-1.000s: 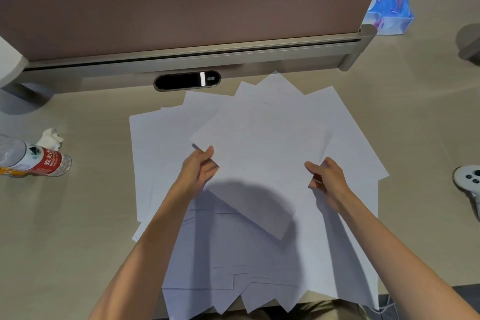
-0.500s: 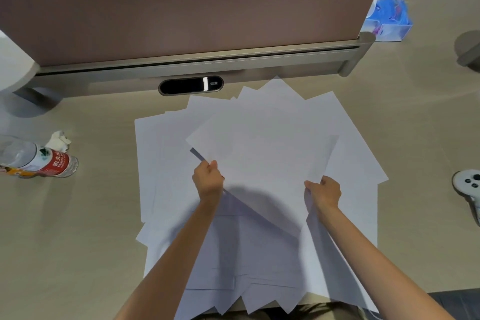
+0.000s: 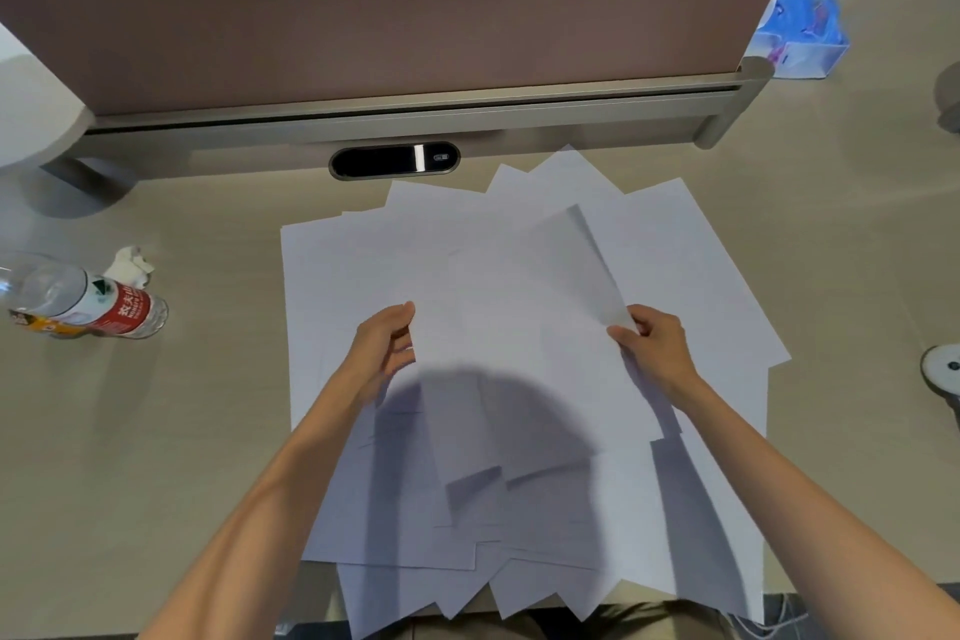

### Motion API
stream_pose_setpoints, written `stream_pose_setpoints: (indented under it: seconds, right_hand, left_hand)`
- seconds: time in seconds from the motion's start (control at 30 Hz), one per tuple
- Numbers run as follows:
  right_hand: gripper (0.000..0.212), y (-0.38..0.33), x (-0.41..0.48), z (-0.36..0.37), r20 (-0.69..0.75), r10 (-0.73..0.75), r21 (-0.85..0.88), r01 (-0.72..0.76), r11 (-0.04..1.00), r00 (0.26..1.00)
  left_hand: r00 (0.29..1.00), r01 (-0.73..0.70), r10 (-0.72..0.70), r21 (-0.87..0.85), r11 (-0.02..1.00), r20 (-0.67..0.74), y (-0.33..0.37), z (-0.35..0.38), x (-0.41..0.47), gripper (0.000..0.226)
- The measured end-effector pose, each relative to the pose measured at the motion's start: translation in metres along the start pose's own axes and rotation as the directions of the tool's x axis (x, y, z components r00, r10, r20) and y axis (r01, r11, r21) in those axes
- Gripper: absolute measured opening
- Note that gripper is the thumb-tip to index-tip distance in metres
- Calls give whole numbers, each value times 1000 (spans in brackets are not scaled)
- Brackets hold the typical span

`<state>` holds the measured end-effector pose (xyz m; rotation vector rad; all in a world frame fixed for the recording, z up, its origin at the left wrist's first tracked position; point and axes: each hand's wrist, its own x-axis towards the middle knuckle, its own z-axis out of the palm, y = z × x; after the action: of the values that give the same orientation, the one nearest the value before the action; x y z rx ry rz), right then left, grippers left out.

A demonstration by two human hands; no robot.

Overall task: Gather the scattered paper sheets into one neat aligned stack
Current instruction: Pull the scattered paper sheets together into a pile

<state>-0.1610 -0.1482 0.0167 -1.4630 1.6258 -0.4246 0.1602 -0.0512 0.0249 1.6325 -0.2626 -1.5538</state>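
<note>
At six o'clock the paper sheets (image 3: 415, 582) are overhanging the near edge of the desk (image 3: 156, 457), their corners fanning out unaligned. Just beyond, the left hand (image 3: 382, 353) is pinching the left edge of a lifted sheet (image 3: 519, 327) between thumb and curled fingers. The right hand (image 3: 657, 353) is pinching its right edge, where the paper is curling upward. The sheet is hanging between the hands, its long axis running roughly six to twelve o'clock, with neither hand nearer. The coming move, I judge, is squaring it over the pile, whose far corners are pointing toward twelve and two. At nine o'clock a water bottle (image 3: 88, 304) is lying on its side, and a partition panel (image 3: 389, 16) is standing at twelve.
</note>
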Motion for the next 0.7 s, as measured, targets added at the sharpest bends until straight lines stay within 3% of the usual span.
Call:
stream_pose_setpoints:
  seconds: [0.07,0.23,0.27,0.33,0.4,0.43,0.57,0.7]
  right_hand:
    - [10,-5,-5,19,25,16,15,-17,1000,1000]
    - [11,-16,-24,53,121,55,51,-62,997,991]
    - [10,-15,-25,56,78,51,55,-55,997,996]
    - [10,-11,-24,53,-166,63,40,-57,998,984]
    - [14,-6,-16,39,-383,164,73,-147,986,909]
    - [16,-2,-8,31,-414,248,124,-215,969,876]
    - [31,4,20,4,-232,588,392,-479,785,775]
    - [22,4,31,-1,-76,697,589,-532,609,713]
  left_hand:
    - [1000,0,2,-95,995,20,-10,7,0,24]
    - [965,-200,240,287,937,-109,-33,33,-8,36]
    - [953,-218,273,328,919,-131,-35,34,-7,37]
    - [931,-240,316,350,906,-180,-34,31,-5,42]
    - [925,-229,313,342,912,-216,-32,25,-3,42]
    - [928,-212,298,340,916,-225,-33,21,-1,43]
    - [954,-151,226,331,932,-200,-33,19,-2,58]
    - [957,-155,232,373,915,-172,-37,28,-4,59]
